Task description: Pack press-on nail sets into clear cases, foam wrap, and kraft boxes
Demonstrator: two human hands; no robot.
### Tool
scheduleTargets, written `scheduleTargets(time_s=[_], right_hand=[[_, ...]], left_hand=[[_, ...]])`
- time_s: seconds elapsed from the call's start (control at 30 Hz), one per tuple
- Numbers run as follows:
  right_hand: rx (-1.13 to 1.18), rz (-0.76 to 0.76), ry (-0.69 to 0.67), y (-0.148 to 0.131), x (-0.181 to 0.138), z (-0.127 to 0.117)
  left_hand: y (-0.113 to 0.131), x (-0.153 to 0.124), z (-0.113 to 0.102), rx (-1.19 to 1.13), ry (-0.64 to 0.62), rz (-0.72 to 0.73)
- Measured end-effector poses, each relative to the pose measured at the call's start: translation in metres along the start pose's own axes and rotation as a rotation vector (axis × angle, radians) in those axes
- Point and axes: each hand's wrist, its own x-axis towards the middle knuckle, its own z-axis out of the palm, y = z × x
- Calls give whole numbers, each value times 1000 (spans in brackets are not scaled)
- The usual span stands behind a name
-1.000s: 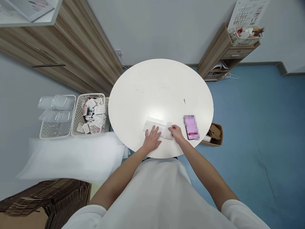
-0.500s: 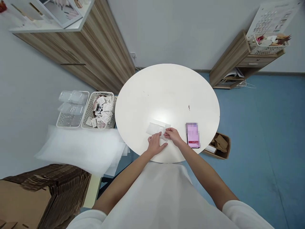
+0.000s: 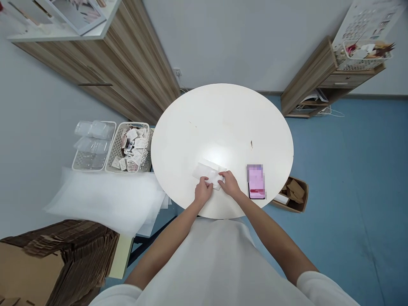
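A thin white foam sheet (image 3: 205, 171) lies on the near part of the round white table (image 3: 219, 123). My left hand (image 3: 203, 192) has its fingers curled on the sheet's near edge. My right hand (image 3: 228, 184) pinches the sheet's right end, where the material is folded over. A phone (image 3: 256, 181) with a pink screen lies on the table just right of my right hand.
Left of the table stand two white baskets, one with clear plastic trays (image 3: 91, 144), one with small packets (image 3: 131, 146). A stack of white foam sheets (image 3: 108, 199) lies below them. Flattened cardboard (image 3: 54, 259) is at bottom left. A small cardboard box (image 3: 295, 193) sits on the blue floor.
My left hand went from lying flat on the sheet to curling its fingers on the edge. My right hand moved left along the sheet, folding its right end inward.
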Motion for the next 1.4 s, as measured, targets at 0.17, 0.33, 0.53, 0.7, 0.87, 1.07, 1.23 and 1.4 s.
scheduleTargets(time_s=[0.17,0.33,0.53,0.7,0.87,1.07,1.23,1.4], right_hand=[[-214,-79,-71,-9,-1,13],[-254,-35,-75,-19,1,28],[-420,-82,-122,-35,6,16],[-621,-254,-68,-72,32,14],[-526,-213,-196,-94,70,36],[-502,-69,-294,-97,87,47],[-496,-93,-305,-95,81,34],[-475,-198,-235,-78,63,21]], left_hand=[[-20,-2,-20,107,63,149],[-36,-13,-38,485,62,706],[-52,-7,-39,657,-47,878],[-53,6,-45,596,-74,900],[-47,19,-55,579,-142,912],[-51,24,-62,584,-199,968],[-58,17,-63,613,-192,974],[-64,9,-64,618,-110,873]])
